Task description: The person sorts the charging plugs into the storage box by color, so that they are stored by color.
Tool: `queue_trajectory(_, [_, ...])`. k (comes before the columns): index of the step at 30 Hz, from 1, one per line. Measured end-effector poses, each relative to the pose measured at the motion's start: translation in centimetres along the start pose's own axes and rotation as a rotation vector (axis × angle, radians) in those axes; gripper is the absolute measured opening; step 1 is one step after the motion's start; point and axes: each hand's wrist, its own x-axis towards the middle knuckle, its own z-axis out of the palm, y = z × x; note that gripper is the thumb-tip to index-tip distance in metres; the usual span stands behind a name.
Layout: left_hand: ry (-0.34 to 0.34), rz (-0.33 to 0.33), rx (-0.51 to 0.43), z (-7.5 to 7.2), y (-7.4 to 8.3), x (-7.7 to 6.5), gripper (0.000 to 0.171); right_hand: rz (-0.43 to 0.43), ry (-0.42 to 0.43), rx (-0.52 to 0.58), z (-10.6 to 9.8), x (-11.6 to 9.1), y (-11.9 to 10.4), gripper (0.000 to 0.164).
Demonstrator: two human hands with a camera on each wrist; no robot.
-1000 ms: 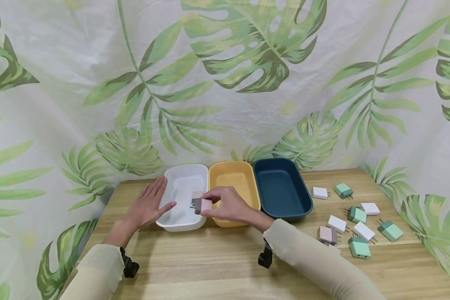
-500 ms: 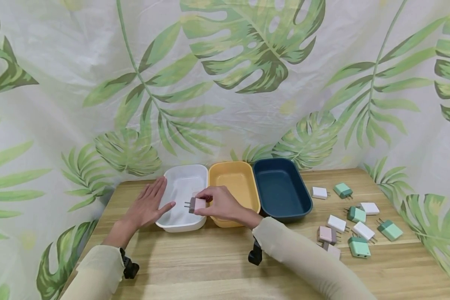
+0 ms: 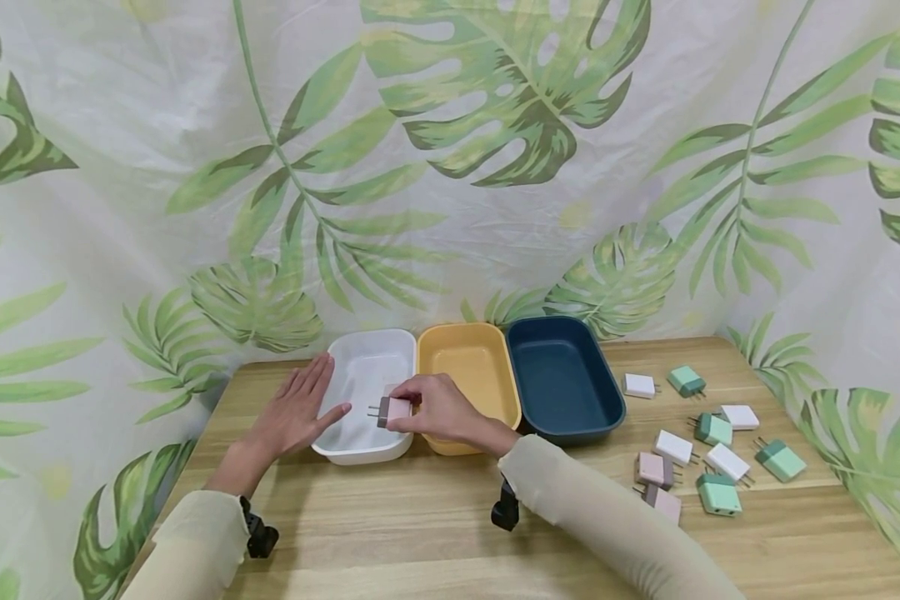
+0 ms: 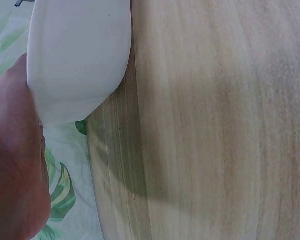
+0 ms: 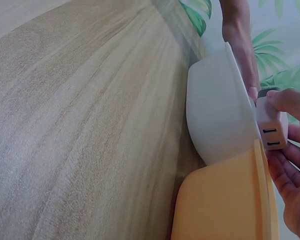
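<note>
Over the right part of the white bin [image 3: 363, 354], my right hand [image 3: 450, 410] pinches a pink charger plug [image 3: 398, 410] between thumb and fingers. Its grey end and metal prongs point left. Two USB slots show on the pink charger [image 5: 271, 131] in the right wrist view. A pale pink patch shows just behind it, too covered to make out. My left hand [image 3: 291, 412] lies with straight fingers along the white bin's left rim, thumb reaching over the near side. In the left wrist view, part of the left hand [image 4: 15, 160] is against the bin's side [image 4: 80, 60].
A yellow bin [image 3: 468, 333] stands beside the white one, then a dark blue bin [image 3: 566, 375]. Scattered on the wooden table [image 3: 390, 533] at right are several white chargers [image 3: 673, 447], green chargers [image 3: 718, 495] and two pink chargers [image 3: 650, 468]. A leaf-print cloth [image 3: 495, 233] hangs behind.
My right hand has shifted slightly left with the pink charger, most of it in the first half second. The charger's prongs have turned a little. My left hand stays put.
</note>
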Motion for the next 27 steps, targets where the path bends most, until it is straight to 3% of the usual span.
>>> queue_trajectory(5, [-0.015,-0.006,0.015,-0.1,-0.1,0.0,0.094,0.011,-0.002,-0.024,0.1,0.1,0.0,0.034])
queue_trajectory(13, [-0.021,-0.005,0.025,-0.1,-0.1,0.0,0.094,0.038,0.008,0.062,0.0,-0.1,0.0,0.047])
queue_trajectory(27, [-0.025,-0.005,0.029,-0.1,-0.1,0.0,0.094,0.057,0.021,0.117,-0.6,-1.3,-0.4,0.044])
